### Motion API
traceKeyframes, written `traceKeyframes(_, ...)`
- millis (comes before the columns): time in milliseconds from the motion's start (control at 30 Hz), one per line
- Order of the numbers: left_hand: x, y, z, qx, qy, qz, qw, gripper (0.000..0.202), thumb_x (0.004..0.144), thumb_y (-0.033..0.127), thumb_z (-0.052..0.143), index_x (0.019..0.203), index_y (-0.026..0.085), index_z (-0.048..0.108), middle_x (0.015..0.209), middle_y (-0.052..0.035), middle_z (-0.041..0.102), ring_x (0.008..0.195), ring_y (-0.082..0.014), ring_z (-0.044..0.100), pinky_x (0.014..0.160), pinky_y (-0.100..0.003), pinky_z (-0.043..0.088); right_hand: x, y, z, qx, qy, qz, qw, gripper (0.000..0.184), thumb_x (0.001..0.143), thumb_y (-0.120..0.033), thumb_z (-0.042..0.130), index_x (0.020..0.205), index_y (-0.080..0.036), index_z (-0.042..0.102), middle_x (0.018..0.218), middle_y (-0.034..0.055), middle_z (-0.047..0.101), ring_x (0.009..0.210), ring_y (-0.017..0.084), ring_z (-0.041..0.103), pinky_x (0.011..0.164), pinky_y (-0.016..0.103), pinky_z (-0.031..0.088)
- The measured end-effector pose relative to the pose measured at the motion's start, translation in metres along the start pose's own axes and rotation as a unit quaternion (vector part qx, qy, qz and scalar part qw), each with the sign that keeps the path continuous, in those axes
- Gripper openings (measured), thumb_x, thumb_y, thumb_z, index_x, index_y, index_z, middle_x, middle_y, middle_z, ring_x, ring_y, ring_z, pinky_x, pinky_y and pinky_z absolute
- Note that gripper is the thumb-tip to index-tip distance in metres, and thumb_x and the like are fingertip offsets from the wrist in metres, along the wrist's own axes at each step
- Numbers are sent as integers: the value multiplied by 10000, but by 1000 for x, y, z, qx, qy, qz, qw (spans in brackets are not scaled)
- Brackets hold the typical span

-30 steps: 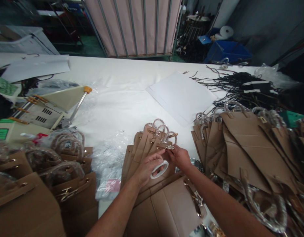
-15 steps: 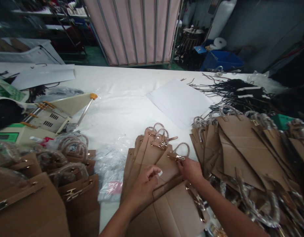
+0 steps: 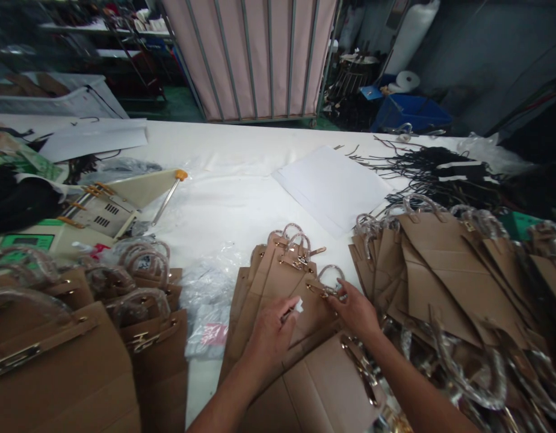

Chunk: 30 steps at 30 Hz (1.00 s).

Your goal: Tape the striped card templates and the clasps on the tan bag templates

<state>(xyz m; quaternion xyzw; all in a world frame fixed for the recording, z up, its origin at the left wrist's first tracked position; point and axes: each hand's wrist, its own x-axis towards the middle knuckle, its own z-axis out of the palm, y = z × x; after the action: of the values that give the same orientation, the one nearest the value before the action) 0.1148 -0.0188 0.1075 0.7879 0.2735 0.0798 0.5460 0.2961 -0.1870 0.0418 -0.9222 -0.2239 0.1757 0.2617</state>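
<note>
Brown flat handbags (image 3: 271, 279) lie in an overlapping pile in front of me, with gold clasps and plastic-wrapped handles. My left hand (image 3: 272, 329) is closed over the upper bag's front, pinching a small white piece (image 3: 298, 305) that could be paper or cloth. At the right end of that bag's gold clasp (image 3: 318, 290), my right hand (image 3: 352, 308) grips the top edge by the strap, its fingertips partly hidden. Nearer to me another brown bag (image 3: 309, 385) lies turned sideways, its clasp toward the right.
More brown bags (image 3: 444, 264) are heaped on the right, and others (image 3: 56, 355) stand at the left. Clear plastic packaging (image 3: 210, 300) lies beside the pile. A beige machine (image 3: 111, 210), white sheets (image 3: 334, 186) and black cords (image 3: 440, 174) occupy the white table (image 3: 224, 150).
My left hand has shifted slightly up and right over the bag with the white piece. My right hand's fingers have moved up around the clasp end. The view has shifted a little.
</note>
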Motion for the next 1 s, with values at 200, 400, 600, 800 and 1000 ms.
traceKeyframes(200, -1, 10, 11, 10, -33, 47, 998, 326, 946, 232, 540, 1222, 247, 712, 1206, -91, 734, 1124, -252, 657, 1029, -398, 487, -44, -52, -25, 248, -50, -54, 966, 294, 875, -455, 627, 998, -207, 727, 883, 58, 722, 808, 218, 654, 744, 319, 512)
traceKeyframes(400, -2, 14, 17, 9, -20, 68, 997, 328, 907, 167, 543, 1164, 239, 735, 1169, -90, 751, 1093, -247, 672, 1029, -401, 500, -38, -73, -18, 316, -157, -21, 935, 293, 823, -444, 683, 674, -191, 675, 614, -23, 603, 598, 146, 522, 564, 263, 390)
traceKeyframes(600, 8, 3, 17, -60, 11, -78, 995, 265, 854, 271, 674, 1094, 195, 755, 1063, -89, 781, 971, -262, 704, 867, -363, 536, -41, -65, -8, 293, -66, -60, 952, 231, 827, -418, 705, 712, -221, 742, 695, 6, 644, 665, 178, 556, 610, 289, 424)
traceKeyframes(800, 16, 2, 14, -28, -22, -4, 999, 182, 912, 238, 587, 859, 201, 756, 872, -37, 742, 840, -203, 672, 783, -308, 477, -34, -61, -7, 205, -33, -129, 970, 162, 865, -357, 680, 763, -262, 761, 770, 20, 699, 754, 200, 636, 715, 309, 491)
traceKeyframes(1000, 23, 2, 10, 54, -19, 53, 997, 165, 930, 198, 541, 858, 204, 690, 881, -41, 683, 855, -201, 637, 802, -314, 448, -11, -62, -8, 206, -76, -116, 969, 256, 811, -326, 716, 1054, -246, 743, 875, 16, 709, 761, 183, 654, 733, 299, 526)
